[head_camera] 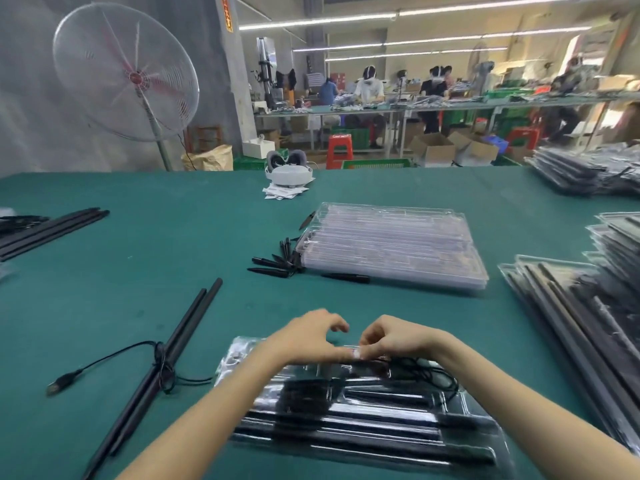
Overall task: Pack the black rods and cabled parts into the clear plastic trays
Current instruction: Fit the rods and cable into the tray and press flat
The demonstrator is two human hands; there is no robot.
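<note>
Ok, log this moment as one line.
left hand: curled at tray's far edge | right hand: same | tray: rods loaded | cabled rods: left, unpacked

The only view, 1 wide-angle head camera, looks forward and down from close above the near edge of the green table [173,244], across its top toward the workshop behind, edges bowed by the lens.
</note>
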